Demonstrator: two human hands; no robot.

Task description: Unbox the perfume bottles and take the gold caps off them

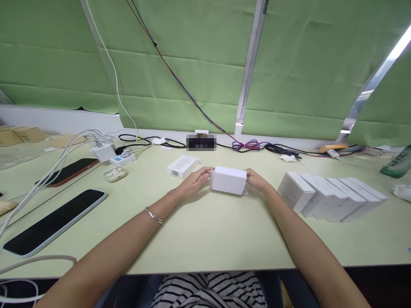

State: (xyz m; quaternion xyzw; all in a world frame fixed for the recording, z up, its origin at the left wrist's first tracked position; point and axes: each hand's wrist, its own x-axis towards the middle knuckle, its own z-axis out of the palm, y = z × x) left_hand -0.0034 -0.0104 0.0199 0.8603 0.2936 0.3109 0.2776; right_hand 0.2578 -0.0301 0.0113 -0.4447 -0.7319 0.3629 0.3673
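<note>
A plain white carton (pixel 228 179) is between my hands, near the middle of the table. Small flaps stick out at its left and right ends. The fingers of my left hand (pixel 197 182) are at the left end, pinching by the flap there. My right hand (pixel 255 179) grips the right end, its fingertips partly hidden behind the carton. Just beyond my left hand lies another white box (pixel 183 166) with a barcode label on its near side.
Several white boxes (pixel 327 196) stand in a row at the right. Two phones (pixel 58 220), an earbud case (pixel 115 174) and chargers with white cables (pixel 103 149) are at the left. Black cables (pixel 279 149) run along the back below green blinds (pixel 192 64). A green bottle (pixel 396 162) lies far right.
</note>
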